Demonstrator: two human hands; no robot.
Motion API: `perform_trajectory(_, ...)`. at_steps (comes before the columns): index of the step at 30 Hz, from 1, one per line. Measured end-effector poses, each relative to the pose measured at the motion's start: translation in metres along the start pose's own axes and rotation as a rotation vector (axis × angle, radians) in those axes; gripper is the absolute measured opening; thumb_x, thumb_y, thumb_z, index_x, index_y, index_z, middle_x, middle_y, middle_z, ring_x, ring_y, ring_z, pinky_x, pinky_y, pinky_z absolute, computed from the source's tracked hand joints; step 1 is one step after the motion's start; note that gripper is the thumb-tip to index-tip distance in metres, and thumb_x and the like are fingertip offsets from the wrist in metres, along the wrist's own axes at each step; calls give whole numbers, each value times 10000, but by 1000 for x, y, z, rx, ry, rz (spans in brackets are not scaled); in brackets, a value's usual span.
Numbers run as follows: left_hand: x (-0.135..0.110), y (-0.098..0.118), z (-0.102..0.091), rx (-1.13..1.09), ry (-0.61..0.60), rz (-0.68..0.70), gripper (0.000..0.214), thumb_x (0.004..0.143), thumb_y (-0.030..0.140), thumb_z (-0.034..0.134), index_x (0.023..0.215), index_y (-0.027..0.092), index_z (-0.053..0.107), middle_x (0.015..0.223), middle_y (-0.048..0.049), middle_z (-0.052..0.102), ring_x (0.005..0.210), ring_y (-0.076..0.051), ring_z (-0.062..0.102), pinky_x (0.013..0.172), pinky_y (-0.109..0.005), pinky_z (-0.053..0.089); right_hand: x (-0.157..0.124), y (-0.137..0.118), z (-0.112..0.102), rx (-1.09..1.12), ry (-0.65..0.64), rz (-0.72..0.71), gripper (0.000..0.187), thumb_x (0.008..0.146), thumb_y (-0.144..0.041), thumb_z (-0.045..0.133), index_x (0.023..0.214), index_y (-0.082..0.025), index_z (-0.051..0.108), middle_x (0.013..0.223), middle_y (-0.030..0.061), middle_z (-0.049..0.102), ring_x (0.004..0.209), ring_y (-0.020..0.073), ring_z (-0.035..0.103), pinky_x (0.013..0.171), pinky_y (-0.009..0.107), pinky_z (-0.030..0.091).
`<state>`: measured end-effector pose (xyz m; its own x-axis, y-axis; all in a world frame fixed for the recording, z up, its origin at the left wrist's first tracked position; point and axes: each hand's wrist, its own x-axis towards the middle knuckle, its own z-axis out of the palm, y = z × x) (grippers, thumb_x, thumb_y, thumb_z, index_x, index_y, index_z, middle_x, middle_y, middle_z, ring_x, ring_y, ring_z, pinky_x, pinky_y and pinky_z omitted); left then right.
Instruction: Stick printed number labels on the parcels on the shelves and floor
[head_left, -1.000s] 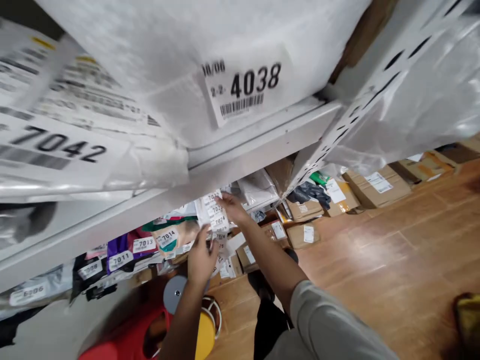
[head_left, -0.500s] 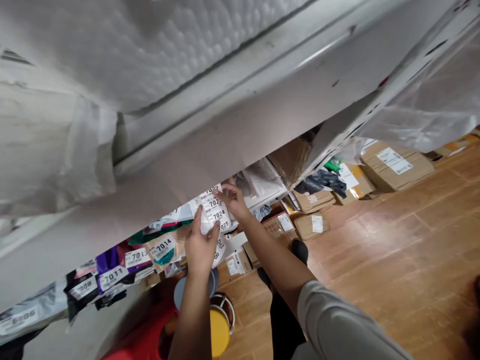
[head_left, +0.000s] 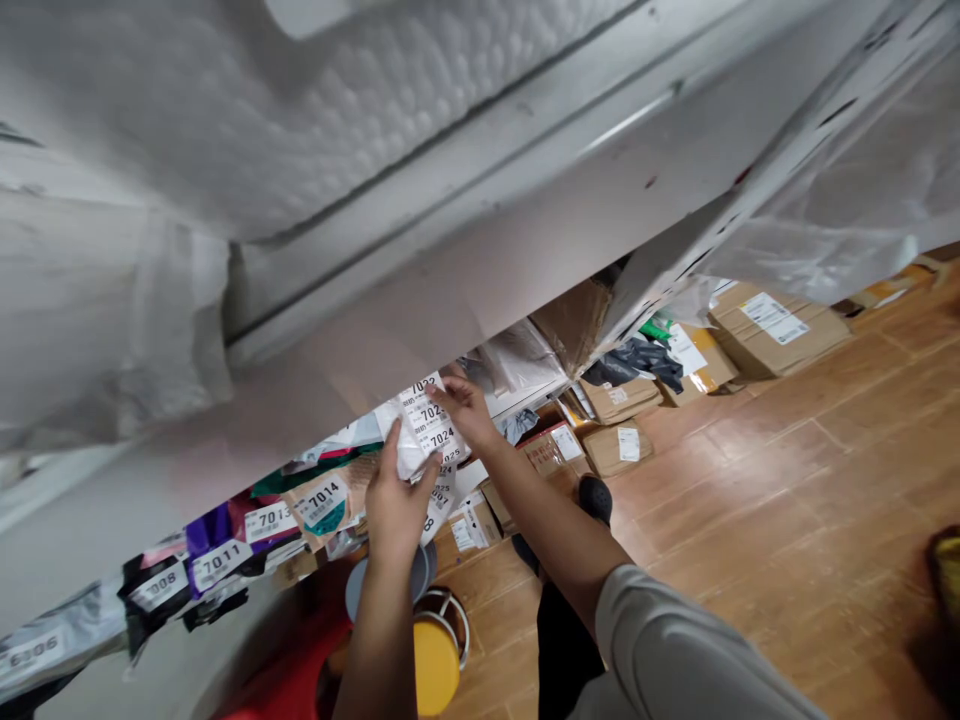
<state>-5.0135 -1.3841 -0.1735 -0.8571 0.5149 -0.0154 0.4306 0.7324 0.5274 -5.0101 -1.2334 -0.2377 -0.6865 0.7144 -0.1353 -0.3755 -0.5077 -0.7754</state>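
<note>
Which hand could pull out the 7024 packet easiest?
Probably the right hand: its fingers already rest on the numbered packets. The left hand grips a white packet below them.

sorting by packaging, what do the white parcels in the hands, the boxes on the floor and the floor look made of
The white parcels, gripped by the left hand and touched by the right hand, look like thin, glossy plastic mailers: they crumple and carry stuck-on paper number labels. The boxes look like matt brown cardboard with white labels. The floor looks like glossy wood-look planks; laminate or tile, unclear.
</note>
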Motion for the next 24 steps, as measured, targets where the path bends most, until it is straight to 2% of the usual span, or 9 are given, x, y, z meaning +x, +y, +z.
perform_trajectory(2,-10,2,-6,10,26,-16,668,785,501,682,1383,284,481,1101,-65,698,661,-164,642,634,-287,522,-10,-2,-2,90,6,99,308,664,-490,781,713,-201,687,775,15,684,797,175,623,763,296,486)
perform_trajectory(3,-16,2,-9,9,54,-14,603,792,496,676,1333,277,529,1103,-61,693,658,-154,631,627,-277,512,-16,-3,-3,143,4,163,305,681,-488,766,737,-199,690,720,5,677,714,161,615,692,281,481)
perform_trajectory(5,-26,4,-16,-23,121,7,470,808,479,662,1215,251,608,1120,-64,678,781,-174,651,675,-272,514,-29,-6,-5,230,-10,266,293,712,-477,739,769,-194,692,624,-15,652,560,131,564,575,254,447)
perform_trajectory(8,-36,7,-24,-109,181,12,362,816,459,655,1091,225,642,1084,-69,676,940,-205,647,731,-272,521,-49,-12,-5,260,-30,310,250,727,-435,728,738,-189,684,566,-29,633,459,103,493,493,231,398)
perform_trajectory(13,-41,17,-38,-119,230,31,315,820,448,657,1036,219,663,1004,-50,659,871,-184,639,700,-263,517,-73,-20,0,256,-28,335,230,711,-414,742,728,-189,698,563,-22,646,465,110,496,495,238,400)
perform_trajectory(17,-41,21,-44,-205,210,53,342,859,419,617,1144,234,656,1141,-66,662,1032,-196,629,787,-259,522,-85,-22,2,212,-38,322,259,731,-447,727,733,-189,707,572,-20,646,471,109,502,496,235,395)
perform_trajectory(20,-39,18,-41,-322,147,-25,415,858,435,613,1223,236,628,1178,-72,679,1006,-196,653,804,-265,526,-94,-23,2,175,-40,324,276,735,-463,723,725,-188,710,564,-24,634,475,107,505,502,232,391)
perform_trajectory(24,-37,14,-34,-409,109,-129,485,813,461,655,1227,208,640,1091,-79,715,870,-179,679,736,-249,521,-105,-21,1,143,-8,322,291,694,-470,756,695,-184,699,561,-28,618,497,100,502,517,225,388)
